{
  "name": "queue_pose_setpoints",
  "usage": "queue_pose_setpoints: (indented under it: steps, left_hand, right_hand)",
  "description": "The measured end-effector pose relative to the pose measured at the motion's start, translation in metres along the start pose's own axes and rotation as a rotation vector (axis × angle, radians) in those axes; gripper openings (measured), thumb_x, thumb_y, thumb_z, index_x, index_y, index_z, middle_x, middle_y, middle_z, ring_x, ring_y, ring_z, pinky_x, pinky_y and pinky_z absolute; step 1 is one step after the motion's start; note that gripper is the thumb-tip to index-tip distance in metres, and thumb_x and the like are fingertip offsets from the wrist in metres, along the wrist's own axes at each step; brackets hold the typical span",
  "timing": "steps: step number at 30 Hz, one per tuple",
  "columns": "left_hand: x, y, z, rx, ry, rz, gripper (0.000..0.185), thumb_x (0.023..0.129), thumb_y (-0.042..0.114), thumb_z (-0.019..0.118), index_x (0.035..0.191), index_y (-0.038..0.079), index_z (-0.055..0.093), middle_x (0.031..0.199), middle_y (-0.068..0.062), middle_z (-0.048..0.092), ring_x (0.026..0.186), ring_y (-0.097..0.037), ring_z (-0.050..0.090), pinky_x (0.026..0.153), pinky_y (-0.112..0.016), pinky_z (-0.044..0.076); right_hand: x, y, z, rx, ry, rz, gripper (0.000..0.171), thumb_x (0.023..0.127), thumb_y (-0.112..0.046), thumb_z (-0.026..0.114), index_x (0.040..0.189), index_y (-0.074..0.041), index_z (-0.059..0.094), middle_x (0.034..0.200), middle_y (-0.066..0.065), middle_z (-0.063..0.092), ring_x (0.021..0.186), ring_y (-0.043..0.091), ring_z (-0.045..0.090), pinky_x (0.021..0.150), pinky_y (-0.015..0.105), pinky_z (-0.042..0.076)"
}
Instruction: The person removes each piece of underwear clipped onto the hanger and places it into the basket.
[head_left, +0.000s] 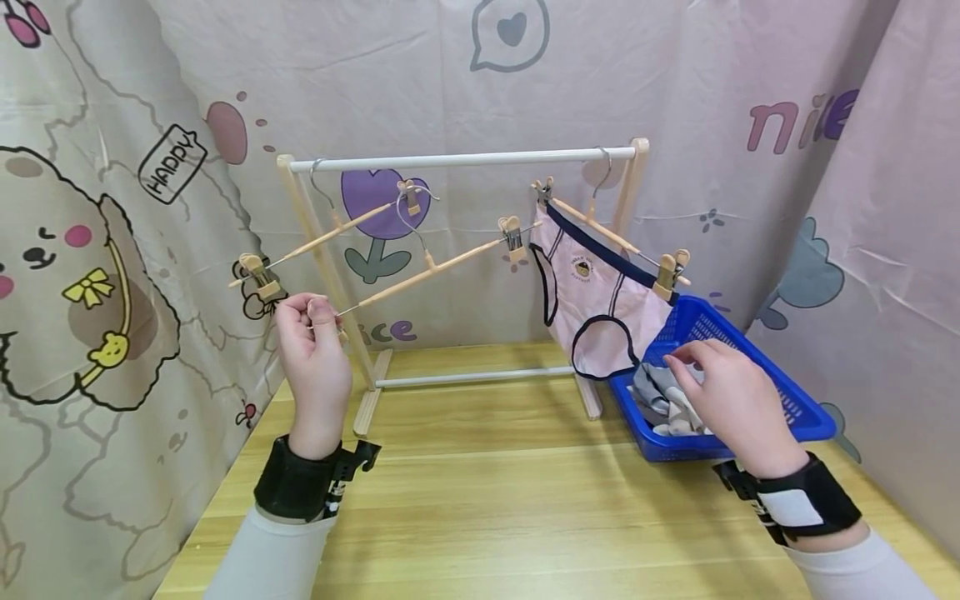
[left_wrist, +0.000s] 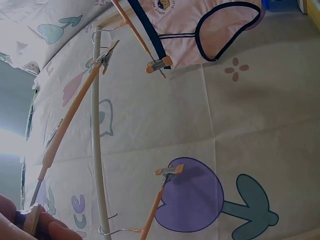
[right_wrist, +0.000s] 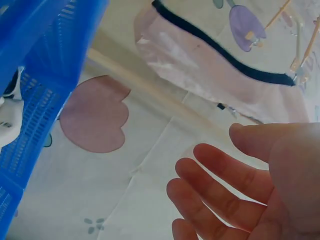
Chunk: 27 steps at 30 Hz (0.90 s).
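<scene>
My left hand pinches one end of a clip hanger, holding it in the air in front of the rack; the clip at that end is mostly hidden by the fingers. The hanger's other clip holds no cloth. In the left wrist view, the fingertips show at the lower left corner. My right hand hovers before the blue basket with loosely bent fingers and nothing in them. Pink underpants with navy edging hang from the right hanger by two clips.
A wooden rack with a white top bar stands on the wooden table. On its left hangs a clip hanger without cloth. Grey and white clothes lie in the basket. A printed curtain backs the table.
</scene>
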<state>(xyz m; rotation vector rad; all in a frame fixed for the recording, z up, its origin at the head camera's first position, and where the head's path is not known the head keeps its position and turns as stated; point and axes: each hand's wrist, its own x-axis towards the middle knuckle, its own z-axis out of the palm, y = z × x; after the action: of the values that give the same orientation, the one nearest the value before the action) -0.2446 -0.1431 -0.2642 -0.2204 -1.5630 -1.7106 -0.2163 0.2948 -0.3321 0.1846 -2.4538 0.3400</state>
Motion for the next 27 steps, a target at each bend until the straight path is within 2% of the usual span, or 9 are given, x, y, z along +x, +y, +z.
queue_pose_setpoints:
  steps: [3,12,15,21,27]
  left_hand:
    - [0.0,0.0,0.0,0.006,0.004,-0.001,0.007,0.111,0.014,0.042,0.107,0.012,0.047,0.087,0.004,0.047,0.081,-0.007,0.048,0.072,-0.018,0.038]
    - [0.0,0.002,-0.001,0.01,0.002,0.01,0.008,0.111,0.016,0.042,0.108,0.011,0.047,0.09,0.002,0.046,0.084,-0.011,0.048,0.075,-0.02,0.038]
    - [0.0,0.004,-0.001,0.026,0.006,0.018,0.009,0.111,0.018,0.042,0.109,0.011,0.047,0.091,0.002,0.046,0.084,-0.013,0.048,0.074,-0.021,0.037]
    - [0.004,0.004,-0.001,0.033,0.014,0.03,0.009,0.112,0.018,0.041,0.108,0.011,0.046,0.091,0.002,0.046,0.083,-0.014,0.046,0.074,-0.022,0.036]
    - [0.008,0.003,0.0,0.025,0.023,0.043,0.009,0.112,0.018,0.041,0.108,0.011,0.045,0.092,0.001,0.045,0.079,-0.012,0.043,0.073,-0.022,0.035]
  right_hand:
    - [0.0,-0.006,-0.001,0.003,0.001,-0.014,0.02,0.095,-0.019,0.076,0.099,0.0,0.073,0.093,0.021,0.071,0.075,0.033,0.066,0.064,0.052,0.058]
    - [-0.003,-0.023,0.0,-0.01,0.07,-0.073,0.015,0.091,-0.017,0.08,0.09,-0.003,0.074,0.083,0.013,0.07,0.065,0.022,0.061,0.054,0.034,0.051]
    - [-0.005,-0.028,0.003,-0.004,0.079,-0.074,0.014,0.09,-0.015,0.081,0.089,-0.003,0.074,0.082,0.012,0.07,0.065,0.022,0.061,0.053,0.035,0.052]
    - [-0.008,-0.038,0.005,0.01,0.094,-0.084,0.014,0.09,-0.014,0.08,0.09,-0.002,0.074,0.082,0.013,0.071,0.068,0.026,0.065,0.058,0.044,0.057]
    - [-0.01,-0.046,0.007,0.005,0.104,-0.107,0.014,0.089,-0.016,0.08,0.088,-0.004,0.074,0.079,0.008,0.068,0.063,0.02,0.059,0.054,0.034,0.051]
